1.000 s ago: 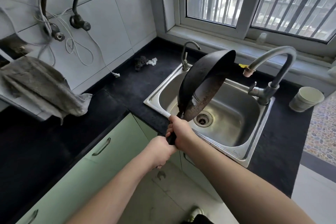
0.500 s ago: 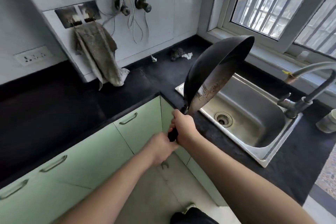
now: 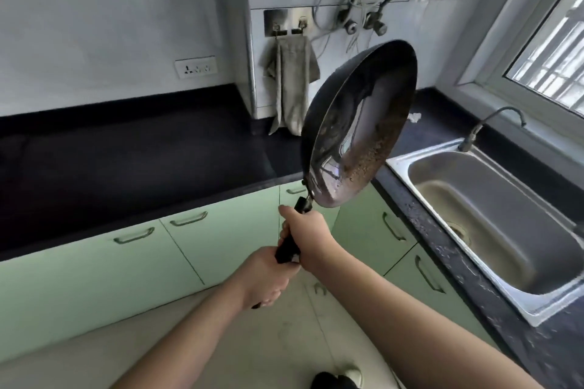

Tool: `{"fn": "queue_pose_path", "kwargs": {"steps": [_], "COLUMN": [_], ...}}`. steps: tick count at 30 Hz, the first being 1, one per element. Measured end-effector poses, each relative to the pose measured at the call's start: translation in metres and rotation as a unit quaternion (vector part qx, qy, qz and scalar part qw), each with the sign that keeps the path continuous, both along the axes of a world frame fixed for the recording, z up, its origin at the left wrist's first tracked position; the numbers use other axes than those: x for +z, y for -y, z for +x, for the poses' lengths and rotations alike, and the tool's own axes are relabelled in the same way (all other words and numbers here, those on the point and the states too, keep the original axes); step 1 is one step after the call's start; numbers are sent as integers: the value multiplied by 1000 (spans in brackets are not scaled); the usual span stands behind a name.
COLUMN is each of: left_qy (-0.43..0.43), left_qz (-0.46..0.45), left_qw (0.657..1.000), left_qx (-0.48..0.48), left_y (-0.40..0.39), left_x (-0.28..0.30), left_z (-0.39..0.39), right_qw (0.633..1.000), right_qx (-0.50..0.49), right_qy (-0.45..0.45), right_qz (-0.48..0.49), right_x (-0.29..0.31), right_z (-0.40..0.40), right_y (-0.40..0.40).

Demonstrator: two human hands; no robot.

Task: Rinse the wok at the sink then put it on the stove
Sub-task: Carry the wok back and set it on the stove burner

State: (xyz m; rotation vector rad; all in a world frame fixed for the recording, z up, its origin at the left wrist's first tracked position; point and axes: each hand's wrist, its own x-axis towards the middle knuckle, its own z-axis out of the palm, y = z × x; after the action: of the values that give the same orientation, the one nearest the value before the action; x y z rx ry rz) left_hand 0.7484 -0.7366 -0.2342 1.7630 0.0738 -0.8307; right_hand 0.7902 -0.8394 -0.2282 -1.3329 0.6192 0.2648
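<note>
Apparently rinsed: wok [image 3: 357, 129] wet, held tilted on edge above counter [image 3: 132, 161], left of sink [image 3: 493, 215]. Right hand [image 3: 308, 235] and left hand [image 3: 268, 278] both clamped round handle. Stove not visible; placing remained.

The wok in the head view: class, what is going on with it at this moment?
A person holds the wok up by its black handle with both hands: the right hand grips higher on the handle and the left hand grips the lower end. The wok is tilted on edge, its inside facing the camera, with brownish residue on it. It is in the air in front of the green cabinets, left of the steel sink, and touches neither. No stove is in view.
</note>
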Motion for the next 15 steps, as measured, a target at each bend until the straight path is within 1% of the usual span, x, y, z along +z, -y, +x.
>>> {"fn": "queue_pose_path", "kwargs": {"steps": [5, 9, 12, 15], "left_qy": [-14, -18, -25, -29], "left_qz": [-46, -90, -158, -234], "left_qw": [997, 991, 976, 953], "left_qx": [54, 98, 146, 190], "left_y": [-66, -106, -129, -147], "left_x": [4, 2, 5, 14], "left_z": [-33, -56, -71, -83], "right_qw": [994, 983, 969, 942], "right_qx": [98, 174, 241, 328], "right_qy": [-13, -20, -9, 16], "right_qz": [43, 56, 57, 75], "right_x": [1, 7, 15, 27], "right_z": [-16, -26, -30, -31], "right_y": [-62, -102, -128, -147]}}
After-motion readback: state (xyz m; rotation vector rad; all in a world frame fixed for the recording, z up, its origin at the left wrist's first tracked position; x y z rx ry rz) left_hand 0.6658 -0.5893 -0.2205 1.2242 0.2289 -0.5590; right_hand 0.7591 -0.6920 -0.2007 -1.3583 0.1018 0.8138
